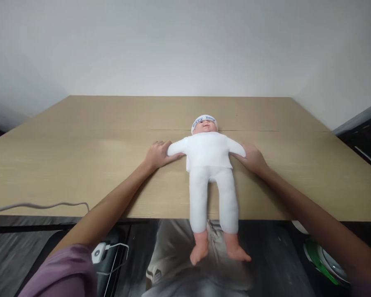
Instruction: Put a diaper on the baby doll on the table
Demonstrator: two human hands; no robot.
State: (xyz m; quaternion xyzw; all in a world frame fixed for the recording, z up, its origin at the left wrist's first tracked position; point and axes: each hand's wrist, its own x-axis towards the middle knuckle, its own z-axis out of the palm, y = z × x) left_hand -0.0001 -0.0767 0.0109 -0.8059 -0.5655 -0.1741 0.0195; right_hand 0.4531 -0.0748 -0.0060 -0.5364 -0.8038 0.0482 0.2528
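Note:
A baby doll (pixel 209 165) in a white top, white trousers and a white cap lies on its back on the wooden table (pixel 80 156), head away from me. Its bare feet hang over the near table edge. My left hand (pixel 157 154) is closed on the end of the doll's sleeve on the left side. My right hand (pixel 252 158) grips the end of the other sleeve. Both of the doll's arms are stretched out sideways.
A white cable (pixel 43 205) lies along the table's near left edge and runs down to a white charger (pixel 99 251) below. My lap shows under the table edge. A green and white object (pixel 323 258) sits on the floor at lower right.

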